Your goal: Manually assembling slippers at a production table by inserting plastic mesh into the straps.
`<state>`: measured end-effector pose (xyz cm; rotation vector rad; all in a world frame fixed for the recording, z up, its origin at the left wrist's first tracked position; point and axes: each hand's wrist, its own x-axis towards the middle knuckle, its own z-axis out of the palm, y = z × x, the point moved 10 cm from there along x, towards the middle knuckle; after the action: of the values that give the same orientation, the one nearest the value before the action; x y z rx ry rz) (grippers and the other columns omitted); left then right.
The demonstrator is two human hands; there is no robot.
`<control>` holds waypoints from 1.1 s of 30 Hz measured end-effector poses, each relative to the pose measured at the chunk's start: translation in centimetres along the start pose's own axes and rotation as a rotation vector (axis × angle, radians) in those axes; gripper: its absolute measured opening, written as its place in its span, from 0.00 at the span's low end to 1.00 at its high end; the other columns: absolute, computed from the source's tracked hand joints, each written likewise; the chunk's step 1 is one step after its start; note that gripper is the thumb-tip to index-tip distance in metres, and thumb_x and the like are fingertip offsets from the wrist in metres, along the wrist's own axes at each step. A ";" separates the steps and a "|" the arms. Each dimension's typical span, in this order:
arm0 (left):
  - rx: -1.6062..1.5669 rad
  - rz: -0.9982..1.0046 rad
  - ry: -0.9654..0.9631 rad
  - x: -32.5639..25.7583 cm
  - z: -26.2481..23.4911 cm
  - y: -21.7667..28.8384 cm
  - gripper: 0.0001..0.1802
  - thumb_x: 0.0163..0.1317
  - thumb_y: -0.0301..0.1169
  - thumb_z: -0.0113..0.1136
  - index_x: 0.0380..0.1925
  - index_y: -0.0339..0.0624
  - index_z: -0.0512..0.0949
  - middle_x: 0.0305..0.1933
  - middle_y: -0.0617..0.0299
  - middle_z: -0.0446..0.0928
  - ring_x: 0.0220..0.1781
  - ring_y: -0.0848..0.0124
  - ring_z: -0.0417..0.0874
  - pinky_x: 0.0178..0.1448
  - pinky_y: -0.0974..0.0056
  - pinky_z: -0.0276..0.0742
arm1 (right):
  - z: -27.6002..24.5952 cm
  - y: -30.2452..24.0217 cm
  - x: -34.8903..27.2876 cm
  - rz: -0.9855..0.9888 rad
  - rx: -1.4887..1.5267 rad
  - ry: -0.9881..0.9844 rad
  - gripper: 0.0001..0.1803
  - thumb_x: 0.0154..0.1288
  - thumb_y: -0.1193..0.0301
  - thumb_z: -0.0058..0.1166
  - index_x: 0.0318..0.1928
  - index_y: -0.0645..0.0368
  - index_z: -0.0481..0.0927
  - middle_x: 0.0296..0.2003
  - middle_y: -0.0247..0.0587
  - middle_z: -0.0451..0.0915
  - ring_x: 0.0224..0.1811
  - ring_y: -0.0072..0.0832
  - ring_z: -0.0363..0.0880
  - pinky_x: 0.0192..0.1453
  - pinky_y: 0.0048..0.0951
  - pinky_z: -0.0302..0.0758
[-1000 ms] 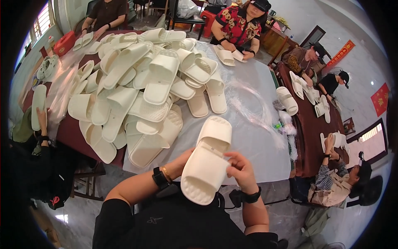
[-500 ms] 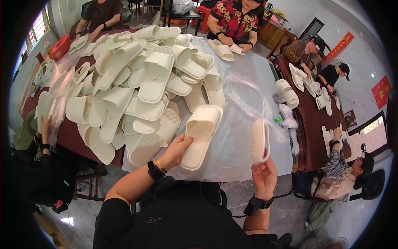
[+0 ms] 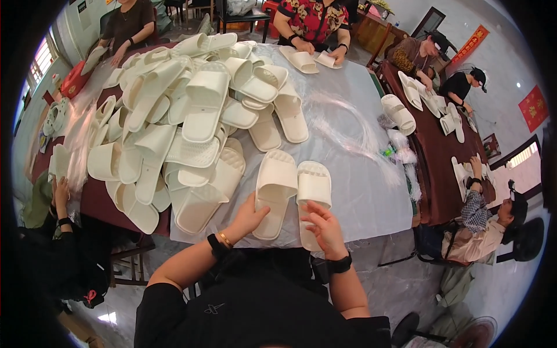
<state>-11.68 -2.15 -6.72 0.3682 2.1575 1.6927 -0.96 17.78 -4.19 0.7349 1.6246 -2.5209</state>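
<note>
Side by side at the near edge of the covered table are two cream slide slippers with quilted footbeds. My left hand (image 3: 250,216) grips the left slipper (image 3: 276,184) by its side edge, thumb on top and the other fingers mostly hidden. Over the heel half of the right slipper (image 3: 315,187) is my right hand (image 3: 326,230), its fingers apart and seeming to touch the sole lightly. Both slippers point their toes away from me. A big heap of matching slippers (image 3: 203,110) rises just beyond my left hand.
Clear plastic bags (image 3: 354,124) lie on the white sheet (image 3: 360,203) covering the table. Across from me a person handles another pair of slippers (image 3: 301,60). Co-workers sit along a dark red table (image 3: 435,191) on the right. A person's hand (image 3: 60,194) holds a slipper at far left.
My right hand has brought its slipper left, laid it flat beside the other one and spread its fingers. My left hand keeps its slipper, which has turned more upright in view.
</note>
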 end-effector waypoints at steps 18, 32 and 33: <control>0.663 0.387 0.078 1.1 0.9 5.9 0.52 0.42 0.39 0.75 0.66 0.36 0.57 0.68 0.36 0.57 0.66 0.42 0.64 0.68 0.50 0.62 | -0.6 -3.8 3.8 -0.624 -1.368 0.289 0.54 0.45 0.62 0.69 0.70 0.65 0.53 0.62 0.63 0.63 0.63 0.57 0.62 0.67 0.47 0.60; 0.778 0.394 0.089 -0.7 0.3 5.8 0.52 0.44 0.42 0.74 0.67 0.40 0.57 0.68 0.39 0.59 0.64 0.44 0.66 0.64 0.50 0.65 | -9.3 -13.3 10.9 -0.679 -1.469 0.422 0.17 0.55 0.75 0.53 0.48 0.61 0.78 0.47 0.53 0.76 0.52 0.47 0.75 0.53 0.43 0.75; 0.783 0.405 0.094 -0.8 0.2 5.8 0.52 0.44 0.42 0.74 0.67 0.40 0.57 0.67 0.39 0.59 0.63 0.44 0.67 0.63 0.51 0.66 | -8.8 -13.5 11.3 -0.691 -1.463 0.421 0.17 0.55 0.75 0.53 0.48 0.61 0.78 0.47 0.53 0.76 0.52 0.47 0.75 0.53 0.43 0.75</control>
<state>-11.04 -0.95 -1.03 0.9994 2.8991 0.9476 -11.75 33.84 -0.40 0.4729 3.4105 -0.6012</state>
